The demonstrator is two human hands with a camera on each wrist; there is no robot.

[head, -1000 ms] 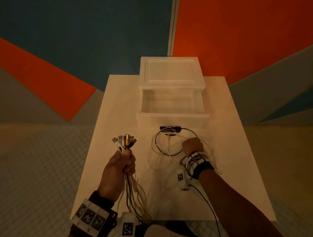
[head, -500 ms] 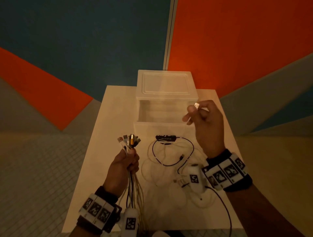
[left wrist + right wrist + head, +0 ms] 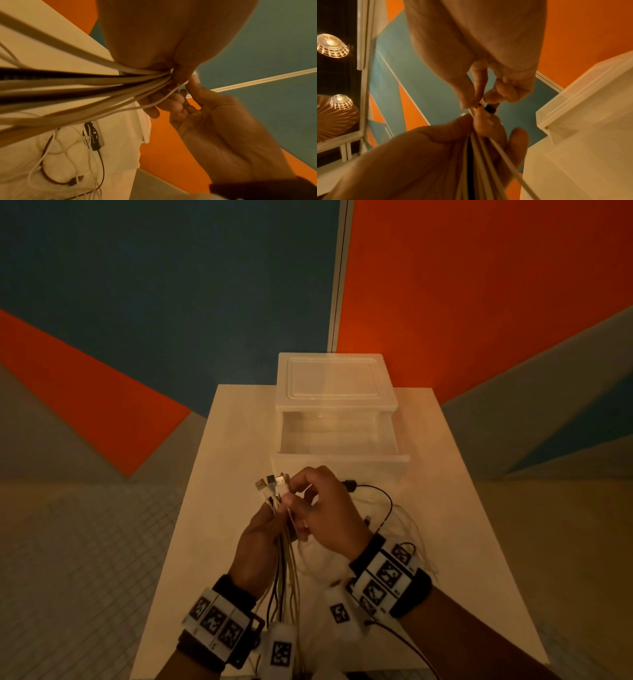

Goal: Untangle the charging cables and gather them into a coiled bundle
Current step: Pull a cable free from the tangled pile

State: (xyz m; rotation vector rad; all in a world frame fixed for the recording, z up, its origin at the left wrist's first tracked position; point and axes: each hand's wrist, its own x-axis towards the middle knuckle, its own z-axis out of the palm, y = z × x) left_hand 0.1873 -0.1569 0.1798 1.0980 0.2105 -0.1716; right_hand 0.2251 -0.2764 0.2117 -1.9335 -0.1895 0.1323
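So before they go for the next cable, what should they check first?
1. Left hand grips the bunch of cables: ok.
2. Right hand has seated the white cable in the bunch: cannot tell; its fingers pinch at the plugs.
3. Plug ends level: not ok, they fan out.
4. Black cable on the table gathered: not ok.
5. Loose white cables untangled: not ok.

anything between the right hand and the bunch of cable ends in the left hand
Nothing visible. The right hand is already at the cable ends that the left hand grips, pinching a white cable against the bunch.
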